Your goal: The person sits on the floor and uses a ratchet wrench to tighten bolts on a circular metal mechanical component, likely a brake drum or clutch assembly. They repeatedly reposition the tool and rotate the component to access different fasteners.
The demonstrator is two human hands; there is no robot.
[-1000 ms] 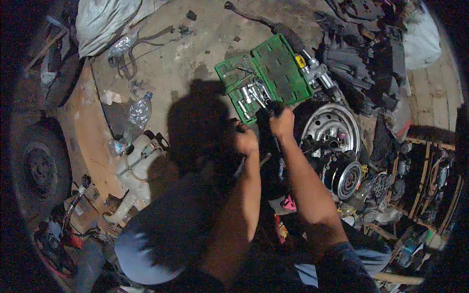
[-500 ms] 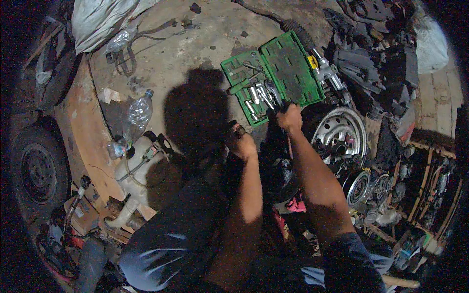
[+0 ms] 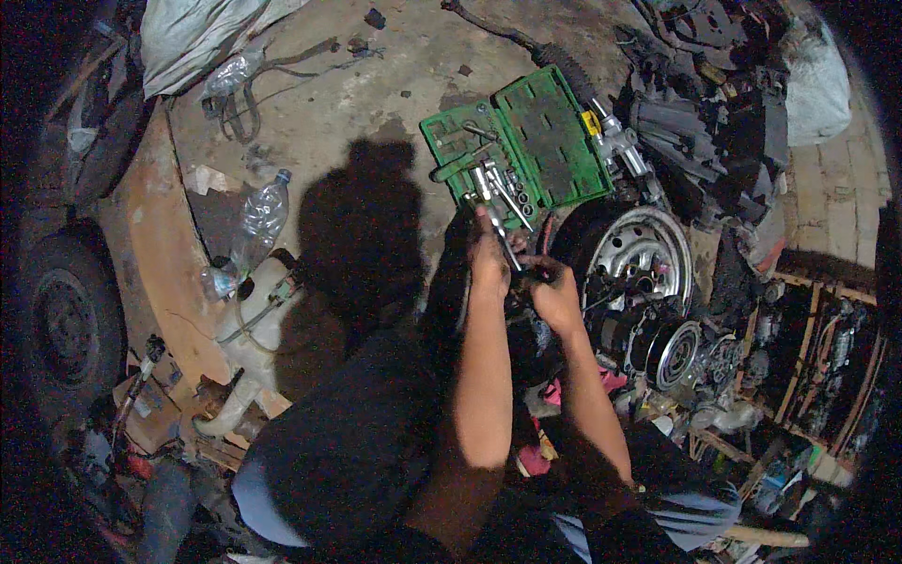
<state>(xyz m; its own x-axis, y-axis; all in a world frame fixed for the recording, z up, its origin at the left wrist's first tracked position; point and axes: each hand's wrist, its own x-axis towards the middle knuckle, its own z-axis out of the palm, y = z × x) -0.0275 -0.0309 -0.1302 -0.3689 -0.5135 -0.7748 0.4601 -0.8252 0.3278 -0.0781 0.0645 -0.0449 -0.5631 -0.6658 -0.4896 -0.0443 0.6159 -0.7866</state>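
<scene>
A slim silver ratchet wrench (image 3: pixel 508 246) with a dark lower end slants between my hands. My left hand (image 3: pixel 488 265) is closed round its upper part, thumb pointing up along it. At the dark end my right hand (image 3: pixel 556 296) has its fingers curled in; they partly hide that end. Just beyond my hands lies a green socket-set case (image 3: pixel 550 139), open flat on the floor. Its left half holds loose chrome sockets (image 3: pixel 523 199) and a long extension bar (image 3: pixel 508 195); my left hand overlaps its near edge.
Right of the case lie a silver metal part (image 3: pixel 620 148) and a wheel rim (image 3: pixel 641 249). Car parts crowd the right side. On the left are a plastic bottle (image 3: pixel 266 218), a white plastic tank (image 3: pixel 258 310) and a tyre (image 3: pixel 68 324).
My right hand has drawn back from the case toward me. My left hand has moved up and right to the case's near edge, and both hands now meet at the ratchet wrench.
</scene>
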